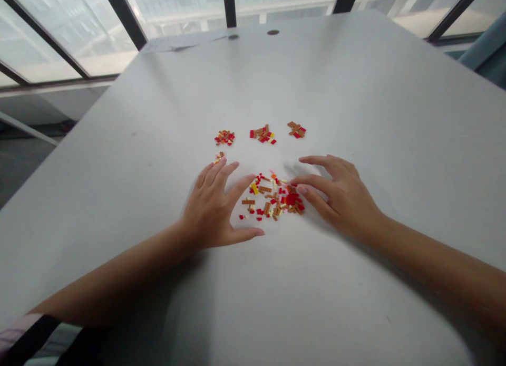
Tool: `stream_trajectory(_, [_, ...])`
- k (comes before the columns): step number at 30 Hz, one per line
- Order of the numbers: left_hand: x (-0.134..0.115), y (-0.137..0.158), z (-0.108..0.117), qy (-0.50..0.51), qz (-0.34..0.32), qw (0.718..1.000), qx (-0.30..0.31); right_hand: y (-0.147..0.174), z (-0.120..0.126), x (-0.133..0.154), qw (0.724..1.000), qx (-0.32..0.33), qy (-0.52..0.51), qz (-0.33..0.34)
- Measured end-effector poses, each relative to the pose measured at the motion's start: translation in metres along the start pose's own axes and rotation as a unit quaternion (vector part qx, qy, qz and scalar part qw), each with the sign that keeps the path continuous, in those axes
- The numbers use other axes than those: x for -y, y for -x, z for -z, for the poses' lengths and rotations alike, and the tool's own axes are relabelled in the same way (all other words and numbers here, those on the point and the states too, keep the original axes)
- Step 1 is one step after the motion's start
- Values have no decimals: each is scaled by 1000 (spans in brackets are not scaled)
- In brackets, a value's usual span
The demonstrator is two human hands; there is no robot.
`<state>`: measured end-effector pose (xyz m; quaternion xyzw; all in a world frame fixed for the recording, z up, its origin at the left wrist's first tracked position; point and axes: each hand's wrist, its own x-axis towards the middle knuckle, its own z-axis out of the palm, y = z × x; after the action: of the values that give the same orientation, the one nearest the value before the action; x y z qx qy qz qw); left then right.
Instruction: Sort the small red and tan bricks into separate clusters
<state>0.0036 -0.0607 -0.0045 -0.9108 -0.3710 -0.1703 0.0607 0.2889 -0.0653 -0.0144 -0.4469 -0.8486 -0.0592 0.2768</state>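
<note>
A loose pile of small building bricks (pixel 272 200), mostly brown and red with some yellow, white and pink, lies between my hands. My left hand (pixel 215 205) is at the pile's left side, fingers spread and thumb stretched out below it; nothing shows in its grasp. Beyond its fingertips is a tiny cluster of pale and brown pieces (pixel 219 156), partly covered by them. On the right edge of the pile, my right hand (pixel 340 192) has its fingers apart, with index finger and thumb near the red and brown bricks. I see no piece held in it.
Farther out, three small heaps stand in a row: a left heap (pixel 225 137), a middle heap (pixel 263 134) and a right heap (pixel 296 129). They lie on a white table (pixel 356 92). Paper sheets (pixel 177 41) and two round holes are at its far edge, before windows.
</note>
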Motion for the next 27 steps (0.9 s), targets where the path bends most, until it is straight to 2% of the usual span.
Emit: stream_trajectory(27, [1, 1, 0, 7, 4, 1000, 7, 1, -2, -1, 1000, -5, 3, 8])
